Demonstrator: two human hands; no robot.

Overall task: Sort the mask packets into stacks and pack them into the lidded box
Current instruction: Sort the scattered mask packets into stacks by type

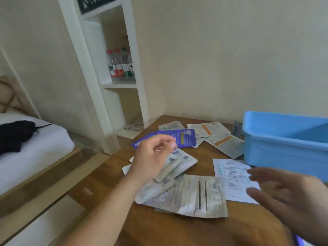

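Mask packets lie scattered on a wooden table point(159, 228). Purple packets point(184, 138) sit at the far left, orange-striped silver packets point(225, 143) near the far edge, and a fanned pile of silver packets point(188, 196) in the middle. A white packet point(232, 180) lies beside the blue box point(284, 150), which stands open at the right. My left hand point(152, 157) hovers over the silver pile with loosely curled fingers, holding nothing that I can see. My right hand point(287, 194) floats above the white packet, fingers straight and spread.
A white shelf unit point(122, 86) with water bottles point(120, 64) stands behind the table's left corner. A bed point(35, 148) with a black garment point(16, 134) lies at the left. The wall runs close behind the table.
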